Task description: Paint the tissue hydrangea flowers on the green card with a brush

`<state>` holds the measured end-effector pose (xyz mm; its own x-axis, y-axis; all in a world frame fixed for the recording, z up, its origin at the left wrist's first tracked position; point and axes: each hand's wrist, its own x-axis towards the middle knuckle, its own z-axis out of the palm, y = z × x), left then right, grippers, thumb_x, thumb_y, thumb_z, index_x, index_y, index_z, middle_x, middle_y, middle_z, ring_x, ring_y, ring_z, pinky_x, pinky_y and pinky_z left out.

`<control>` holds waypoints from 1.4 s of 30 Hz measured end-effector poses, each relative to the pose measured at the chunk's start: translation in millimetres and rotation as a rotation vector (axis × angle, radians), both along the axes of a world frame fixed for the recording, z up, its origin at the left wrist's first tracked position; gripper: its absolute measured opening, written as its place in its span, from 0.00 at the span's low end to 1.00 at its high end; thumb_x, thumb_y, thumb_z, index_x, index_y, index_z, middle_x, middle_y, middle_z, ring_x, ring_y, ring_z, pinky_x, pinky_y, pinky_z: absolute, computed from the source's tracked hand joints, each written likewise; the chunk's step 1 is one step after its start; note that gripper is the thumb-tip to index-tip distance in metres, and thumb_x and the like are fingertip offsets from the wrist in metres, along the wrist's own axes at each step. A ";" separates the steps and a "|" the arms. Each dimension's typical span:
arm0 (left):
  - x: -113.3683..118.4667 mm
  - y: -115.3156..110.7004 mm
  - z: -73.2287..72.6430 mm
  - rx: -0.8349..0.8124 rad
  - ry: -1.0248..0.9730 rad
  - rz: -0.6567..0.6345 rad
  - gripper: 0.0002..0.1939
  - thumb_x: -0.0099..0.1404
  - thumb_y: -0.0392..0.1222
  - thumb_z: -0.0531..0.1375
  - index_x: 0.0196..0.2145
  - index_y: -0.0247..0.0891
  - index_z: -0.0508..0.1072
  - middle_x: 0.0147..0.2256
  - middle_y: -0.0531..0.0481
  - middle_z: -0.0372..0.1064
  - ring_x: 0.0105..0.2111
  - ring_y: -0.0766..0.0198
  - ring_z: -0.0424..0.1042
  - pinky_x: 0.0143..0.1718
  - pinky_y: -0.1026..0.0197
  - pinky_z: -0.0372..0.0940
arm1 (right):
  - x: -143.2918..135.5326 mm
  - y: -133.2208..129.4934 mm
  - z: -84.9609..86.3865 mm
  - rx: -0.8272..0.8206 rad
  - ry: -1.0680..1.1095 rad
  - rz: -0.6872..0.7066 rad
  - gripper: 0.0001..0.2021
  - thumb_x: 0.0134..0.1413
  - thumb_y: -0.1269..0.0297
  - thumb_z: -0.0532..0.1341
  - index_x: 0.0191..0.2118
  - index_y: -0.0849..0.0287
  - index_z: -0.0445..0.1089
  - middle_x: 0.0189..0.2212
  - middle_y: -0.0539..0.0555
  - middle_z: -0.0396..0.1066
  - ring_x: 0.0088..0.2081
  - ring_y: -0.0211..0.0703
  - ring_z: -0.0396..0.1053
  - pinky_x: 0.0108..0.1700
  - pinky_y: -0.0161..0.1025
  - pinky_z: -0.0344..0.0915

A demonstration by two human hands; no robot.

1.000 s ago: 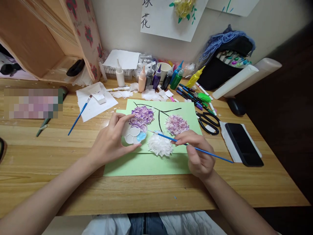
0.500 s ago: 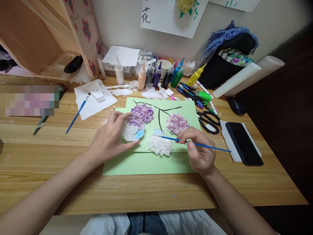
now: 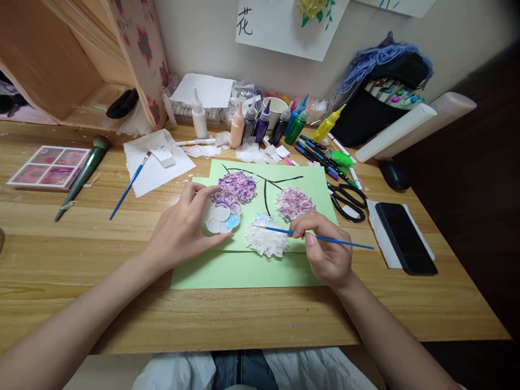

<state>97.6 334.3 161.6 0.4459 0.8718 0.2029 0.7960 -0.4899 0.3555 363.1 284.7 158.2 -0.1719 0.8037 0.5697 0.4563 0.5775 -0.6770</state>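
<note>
On the green paper (image 3: 244, 271), drawn black branches run between two purple-and-white flowers (image 3: 294, 204) and one white flower (image 3: 268, 241) with a light blue patch at its top. My right hand (image 3: 327, 246) pinches a thin blue paintbrush (image 3: 341, 241), whose tip touches the white flower near the blue patch. My left hand (image 3: 179, 230) is beside the small round palette (image 3: 219, 216), which holds purple and light blue paint. Its thumb and index finger reach around the palette's edge, with the fingertips on either side of it.
Paint bottles (image 3: 262, 124) line the back of the table. Black scissors (image 3: 348, 201) and a phone (image 3: 402, 238) lie to the right. Another blue brush (image 3: 130, 185) rests on white tissue (image 3: 173, 162) at left, near a green-handled brush (image 3: 83, 176).
My right hand and its brush have shifted slightly left, the tip still at the white flower. My left hand and the palette look almost unmoved.
</note>
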 end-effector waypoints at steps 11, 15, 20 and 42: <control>0.0 -0.8 0.2 0.005 0.016 0.006 0.38 0.57 0.59 0.64 0.60 0.43 0.57 0.51 0.42 0.61 0.37 0.57 0.70 0.32 0.57 0.68 | 0.8 0.9 -0.4 -0.016 -0.018 -0.004 0.09 0.58 0.72 0.52 0.30 0.56 0.66 0.25 0.51 0.68 0.28 0.43 0.67 0.31 0.41 0.64; 0.6 -0.5 0.3 0.005 0.012 0.009 0.38 0.58 0.58 0.64 0.60 0.43 0.57 0.51 0.41 0.61 0.37 0.57 0.71 0.30 0.57 0.67 | 2.0 1.5 -2.4 -0.012 0.032 -0.028 0.08 0.59 0.71 0.52 0.31 0.56 0.67 0.27 0.52 0.68 0.29 0.42 0.67 0.33 0.41 0.64; 0.9 0.2 0.3 0.008 0.008 0.005 0.38 0.57 0.58 0.64 0.60 0.44 0.57 0.51 0.42 0.62 0.36 0.57 0.71 0.30 0.58 0.67 | 3.5 1.2 -4.8 -0.048 0.056 0.004 0.09 0.59 0.70 0.52 0.31 0.56 0.67 0.27 0.52 0.69 0.29 0.43 0.67 0.33 0.41 0.64; -0.2 0.3 -0.7 -0.007 0.004 0.001 0.38 0.57 0.59 0.64 0.60 0.42 0.57 0.51 0.41 0.61 0.37 0.56 0.70 0.31 0.56 0.67 | 5.6 2.9 -7.0 -0.041 0.050 -0.053 0.09 0.60 0.69 0.53 0.31 0.56 0.67 0.27 0.52 0.69 0.30 0.43 0.68 0.33 0.41 0.64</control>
